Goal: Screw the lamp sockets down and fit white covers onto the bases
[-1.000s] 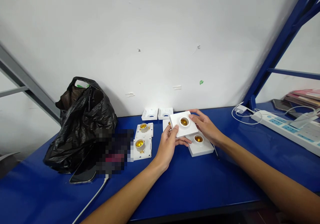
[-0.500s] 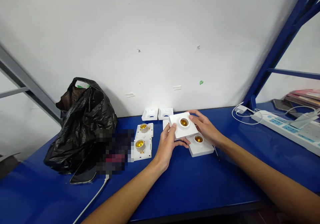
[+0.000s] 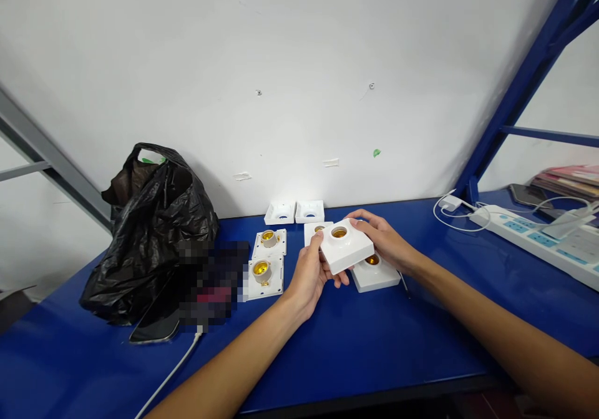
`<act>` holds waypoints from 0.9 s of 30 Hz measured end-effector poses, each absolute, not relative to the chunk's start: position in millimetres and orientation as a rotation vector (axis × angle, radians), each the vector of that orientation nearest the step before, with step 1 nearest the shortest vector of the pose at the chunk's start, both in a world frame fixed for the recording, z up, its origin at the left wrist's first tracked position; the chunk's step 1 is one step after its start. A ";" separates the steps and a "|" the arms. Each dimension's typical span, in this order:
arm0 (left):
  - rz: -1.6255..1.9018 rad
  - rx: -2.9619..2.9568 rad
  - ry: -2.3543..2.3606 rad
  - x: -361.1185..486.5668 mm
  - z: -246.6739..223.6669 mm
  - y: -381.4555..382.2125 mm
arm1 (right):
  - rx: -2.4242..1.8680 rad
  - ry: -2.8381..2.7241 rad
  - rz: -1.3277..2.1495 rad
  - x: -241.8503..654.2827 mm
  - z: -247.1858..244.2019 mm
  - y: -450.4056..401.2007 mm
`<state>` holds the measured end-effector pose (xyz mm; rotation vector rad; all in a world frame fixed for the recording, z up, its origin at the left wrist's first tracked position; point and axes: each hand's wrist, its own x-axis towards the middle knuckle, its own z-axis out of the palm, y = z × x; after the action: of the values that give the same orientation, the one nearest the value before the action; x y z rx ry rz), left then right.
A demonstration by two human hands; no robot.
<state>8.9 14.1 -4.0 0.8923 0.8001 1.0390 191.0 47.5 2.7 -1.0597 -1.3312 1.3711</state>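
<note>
Between both hands, above the table, I hold a square white lamp socket (image 3: 349, 253) with a brass-coloured threaded opening, tilted toward me. My left hand (image 3: 309, 278) grips its left edge, thumb on top and fingers underneath. My right hand (image 3: 381, 238) has its far right corner, with the thumb on the upper face. Below it, a second lamp socket (image 3: 377, 277) lies on the table, partly covered. Behind, another white socket (image 3: 314, 228) is partly hidden. To the left lie two open socket bases (image 3: 266, 281) with brass inserts. Two empty white covers (image 3: 279, 213) sit by the wall.
A black plastic bag (image 3: 154, 238) and a dark phone-like device (image 3: 156, 319) with a white cable (image 3: 173, 369) occupy the left. A white power strip (image 3: 538, 238) with cords runs along the right. A thin rod (image 3: 403, 283) lies beside the lower socket. The blue table (image 3: 355, 356) ends at a front edge.
The held lamp socket has been tilted so its front side wall shows and its near corner points toward me. The socket behind it is now more visible.
</note>
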 end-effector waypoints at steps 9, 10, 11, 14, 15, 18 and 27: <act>0.980 0.905 0.687 7.6 -6.0 15.6 | -1.074 -1.182 1.299 186.3 7.4 46.3; 0.957 0.912 0.678 7.5 -6.7 15.9 | -1.076 -1.160 1.281 186.4 7.0 47.3; 0.938 0.923 0.671 7.6 -7.4 16.0 | -1.079 -1.143 1.264 186.7 6.4 48.4; 0.926 0.964 0.658 8.9 -8.9 14.3 | -1.088 -1.126 1.240 187.8 4.8 51.2; 0.937 0.973 0.656 9.5 -9.0 13.3 | -1.091 -1.128 1.237 188.1 4.5 51.7; 0.972 0.981 0.665 10.8 -7.9 10.9 | -1.097 -1.149 1.226 188.6 5.2 51.8; 0.986 0.983 0.648 8.0 -9.3 12.2 | -1.053 -1.278 1.244 191.1 5.1 50.6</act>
<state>8.0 12.2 -9.3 0.9829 0.6479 0.9862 191.1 50.6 5.1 -1.0529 -1.2778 1.2440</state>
